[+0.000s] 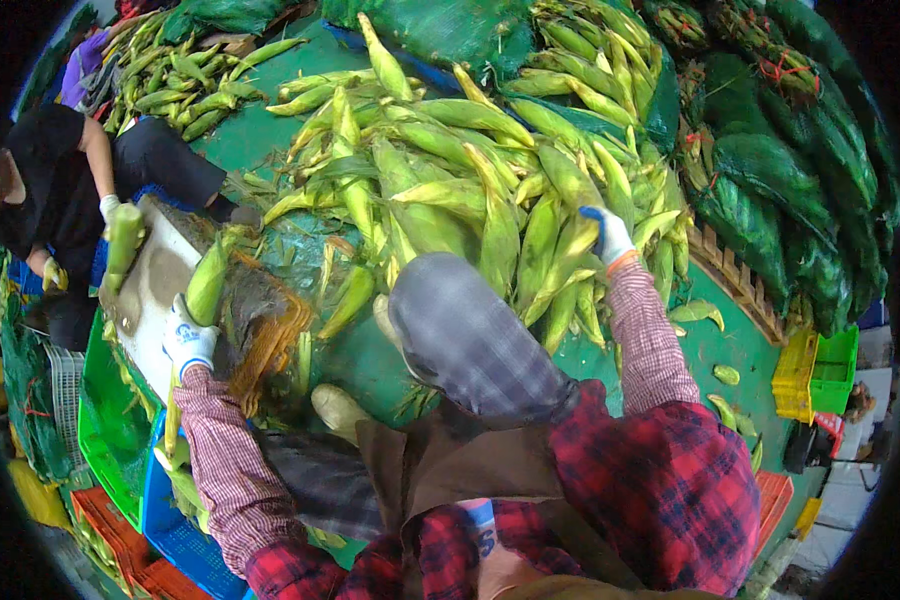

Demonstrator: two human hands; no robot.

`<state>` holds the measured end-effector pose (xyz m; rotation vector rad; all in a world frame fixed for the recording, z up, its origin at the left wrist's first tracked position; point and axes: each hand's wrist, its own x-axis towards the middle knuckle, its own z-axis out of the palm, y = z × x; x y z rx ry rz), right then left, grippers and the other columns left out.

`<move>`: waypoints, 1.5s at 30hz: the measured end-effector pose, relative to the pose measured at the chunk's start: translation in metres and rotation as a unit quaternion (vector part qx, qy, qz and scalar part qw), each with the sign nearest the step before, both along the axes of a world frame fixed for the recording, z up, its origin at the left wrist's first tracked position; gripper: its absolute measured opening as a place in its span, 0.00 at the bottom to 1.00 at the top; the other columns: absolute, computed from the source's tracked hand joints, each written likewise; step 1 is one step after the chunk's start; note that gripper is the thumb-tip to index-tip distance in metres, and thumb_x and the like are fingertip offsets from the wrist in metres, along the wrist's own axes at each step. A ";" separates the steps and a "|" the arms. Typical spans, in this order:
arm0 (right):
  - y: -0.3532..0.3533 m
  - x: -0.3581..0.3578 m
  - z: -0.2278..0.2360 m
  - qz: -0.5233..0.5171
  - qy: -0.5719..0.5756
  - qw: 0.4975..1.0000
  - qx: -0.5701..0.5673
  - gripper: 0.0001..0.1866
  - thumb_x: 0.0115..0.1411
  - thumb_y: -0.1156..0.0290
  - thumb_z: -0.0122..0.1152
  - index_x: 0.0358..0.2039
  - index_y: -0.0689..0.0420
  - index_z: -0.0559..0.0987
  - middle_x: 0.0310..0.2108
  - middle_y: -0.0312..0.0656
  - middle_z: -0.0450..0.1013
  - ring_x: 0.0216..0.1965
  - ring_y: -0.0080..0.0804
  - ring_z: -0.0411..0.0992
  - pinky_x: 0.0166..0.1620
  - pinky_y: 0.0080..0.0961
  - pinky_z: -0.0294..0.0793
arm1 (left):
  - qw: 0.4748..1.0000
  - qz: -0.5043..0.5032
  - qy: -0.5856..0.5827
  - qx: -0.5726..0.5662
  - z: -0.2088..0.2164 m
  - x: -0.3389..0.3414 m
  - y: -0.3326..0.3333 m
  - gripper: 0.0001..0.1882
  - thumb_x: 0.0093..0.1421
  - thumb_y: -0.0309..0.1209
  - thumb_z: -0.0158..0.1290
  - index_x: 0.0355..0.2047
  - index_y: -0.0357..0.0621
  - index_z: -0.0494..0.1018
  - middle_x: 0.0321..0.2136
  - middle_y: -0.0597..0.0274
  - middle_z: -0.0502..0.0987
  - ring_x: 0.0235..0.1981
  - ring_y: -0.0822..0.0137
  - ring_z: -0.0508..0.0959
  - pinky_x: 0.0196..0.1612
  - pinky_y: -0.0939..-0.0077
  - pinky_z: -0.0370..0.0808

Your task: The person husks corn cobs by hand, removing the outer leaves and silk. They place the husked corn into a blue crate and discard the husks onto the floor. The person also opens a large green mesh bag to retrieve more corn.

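My left hand [191, 337], in a white glove, is closed around the lower part of a green-husked ear of corn [208, 284]. That ear points upward beside a white board [175, 262]. Off to the right, my gloved right hand [613, 240] has its blue fingertips on the near end of another husked ear of corn [567, 178] at the pile's right side. Its fingers are bent against the ear, and the palm side is hidden. A large pile of unhusked corn [430, 205] spreads in front of my knees.
Green mesh sacks [770, 190] are stacked at the right. At the left another person [45, 165] in gloves holds an ear of corn [122, 240]. Green [105, 430] and blue crates [175, 520] stand by my left arm. A yellow crate [794, 375] is far right.
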<state>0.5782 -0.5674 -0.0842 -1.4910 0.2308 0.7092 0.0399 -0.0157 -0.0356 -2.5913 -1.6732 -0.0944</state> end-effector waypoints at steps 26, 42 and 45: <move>0.272 -0.304 0.186 0.475 -0.374 0.782 0.152 0.35 0.58 0.57 0.66 0.61 0.64 0.68 0.49 0.46 0.76 0.50 0.33 0.73 0.56 0.29 0.71 | 0.219 -0.206 -0.738 -0.604 0.086 0.092 -0.110 0.33 0.67 0.46 0.51 0.67 0.47 0.58 0.63 0.56 0.67 0.63 0.55 0.67 0.67 0.49 0.61; -0.009 -0.036 -0.037 0.023 -0.328 0.839 -0.433 0.41 0.52 0.44 0.66 0.56 0.65 0.74 0.54 0.53 0.74 0.55 0.45 0.73 0.57 0.34 0.70 | 0.976 0.032 -0.141 0.160 0.076 -0.001 -0.048 0.47 0.43 0.36 0.70 0.64 0.46 0.64 0.65 0.45 0.60 0.62 0.49 0.67 0.70 0.65 0.55; -0.012 -0.030 -0.061 0.010 -0.124 0.947 -0.295 0.36 0.53 0.46 0.69 0.51 0.63 0.77 0.46 0.52 0.77 0.48 0.41 0.75 0.49 0.32 0.75 | 0.997 0.055 -0.045 0.012 0.084 -0.007 -0.042 0.47 0.42 0.39 0.68 0.64 0.47 0.64 0.62 0.48 0.67 0.62 0.52 0.68 0.68 0.65 0.58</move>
